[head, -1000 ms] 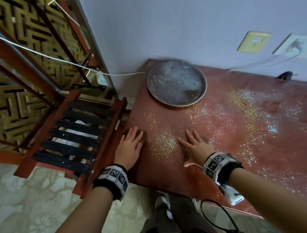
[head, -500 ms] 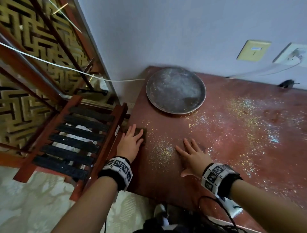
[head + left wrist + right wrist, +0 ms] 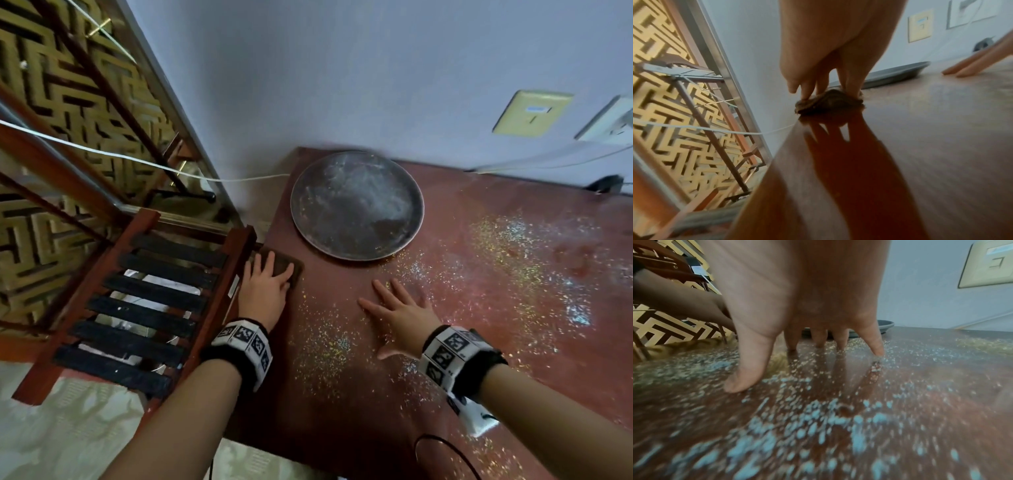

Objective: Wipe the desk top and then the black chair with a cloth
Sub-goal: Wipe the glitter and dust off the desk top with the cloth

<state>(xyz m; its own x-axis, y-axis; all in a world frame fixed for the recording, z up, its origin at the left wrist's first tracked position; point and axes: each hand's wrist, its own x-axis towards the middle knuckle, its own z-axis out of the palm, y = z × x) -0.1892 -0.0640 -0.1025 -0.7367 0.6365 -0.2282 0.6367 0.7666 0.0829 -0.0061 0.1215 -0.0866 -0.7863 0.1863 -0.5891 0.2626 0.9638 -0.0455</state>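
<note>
1. Since a second ago the left hand [image 3: 263,291] has slid the cloth [image 3: 286,266] farther along the bench's left edge toward the wall, and the plate now sits closer to it; the right hand has barely shifted.
2. Nearest, at 6 o'clock, both forearms reach in, each with a marker-patterned wrist band [image 3: 247,339].
3. The right hand [image 3: 399,317] lies flat, fingers straight and spread, on the red-brown bench [image 3: 342,404] amid scattered glitter [image 3: 323,346].
4. At 10 o'clock from it, the left hand presses down on the dark brown cloth with straight fingers [image 3: 853,81], at the bench's left edge.
5. At 9 o'clock, beside the bench, stands the chair [image 3: 150,298] with black slats in a red frame.
6. At 12 o'clock, the round dusty plate [image 3: 356,205] rests near the wall, close beyond the cloth.
7. Farthest, a yellow wall plate [image 3: 531,113].
</note>
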